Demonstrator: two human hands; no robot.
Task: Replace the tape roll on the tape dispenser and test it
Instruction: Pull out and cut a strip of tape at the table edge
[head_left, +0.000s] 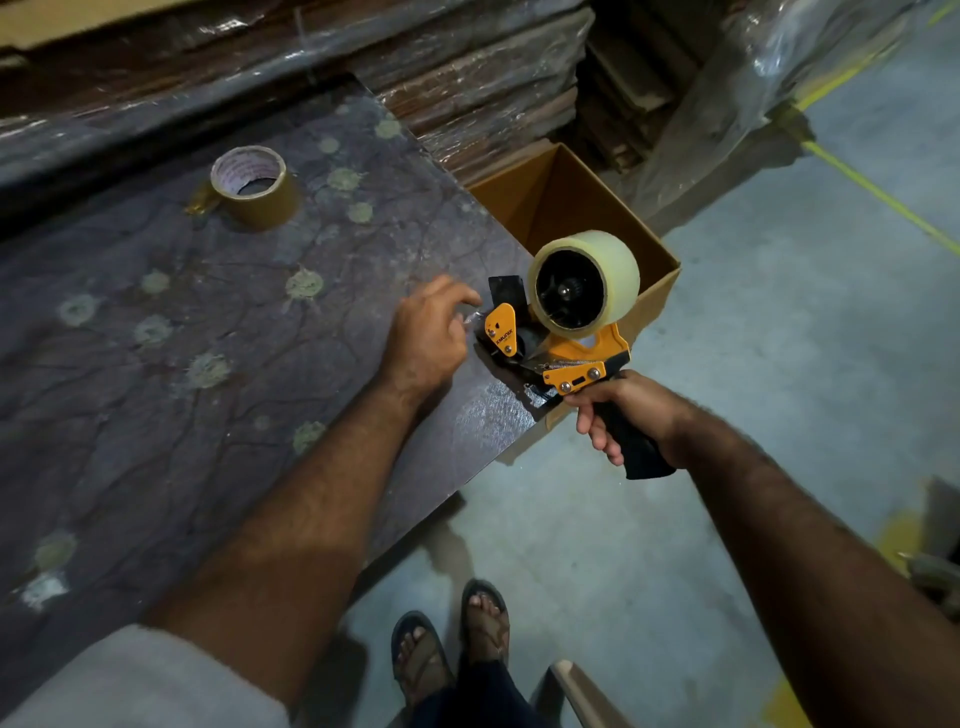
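Observation:
An orange and black tape dispenser with a clear tape roll mounted on its hub hangs at the table's right edge. My right hand grips its black handle. My left hand rests on the table just left of the dispenser's front, fingertips pinching the clear tape end by the orange flap. A brown tape roll lies flat on the table at the far left, apart from both hands.
The dark patterned table has pale blotches. An open cardboard box stands on the floor behind the dispenser. Wrapped stacks of boards rise at the back. Grey floor with yellow lines lies to the right; my sandalled feet are below.

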